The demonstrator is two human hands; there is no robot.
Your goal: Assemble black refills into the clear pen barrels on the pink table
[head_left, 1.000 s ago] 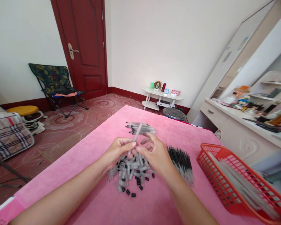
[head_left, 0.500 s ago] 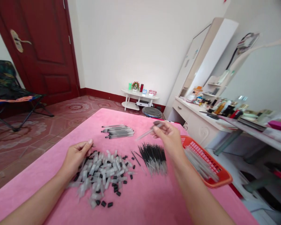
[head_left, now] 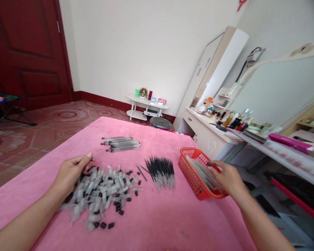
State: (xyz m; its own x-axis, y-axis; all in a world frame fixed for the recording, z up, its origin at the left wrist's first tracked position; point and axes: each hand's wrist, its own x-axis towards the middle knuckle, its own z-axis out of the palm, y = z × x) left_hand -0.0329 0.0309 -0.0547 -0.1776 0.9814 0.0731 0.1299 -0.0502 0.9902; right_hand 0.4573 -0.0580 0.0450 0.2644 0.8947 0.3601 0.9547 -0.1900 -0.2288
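Observation:
My left hand (head_left: 72,170) is closed in a pinch at the upper left edge of a pile of translucent pen caps (head_left: 104,190) and small black plugs (head_left: 118,205). What its fingertips hold, if anything, is too small to make out. My right hand (head_left: 226,174) reaches over the right rim of a red plastic basket (head_left: 196,179), thumb and forefinger apart near the clear pen barrels (head_left: 202,170) inside. A bundle of black ink refills (head_left: 161,170) lies between pile and basket, with loose refills (head_left: 143,175) beside it. Pens (head_left: 121,143) lie stacked farther back.
A pink cloth (head_left: 157,219) covers the table. To the right stand a white dresser (head_left: 201,122) with bottles and a glass-topped table (head_left: 282,153) near my right arm. A low white shelf (head_left: 143,101) and a round dark lid-like object (head_left: 161,122) are beyond the table.
My right hand has moved right, from above the refills to the basket; the clear barrel it held is no longer seen in it. My left hand stays by the caps. The view has turned right.

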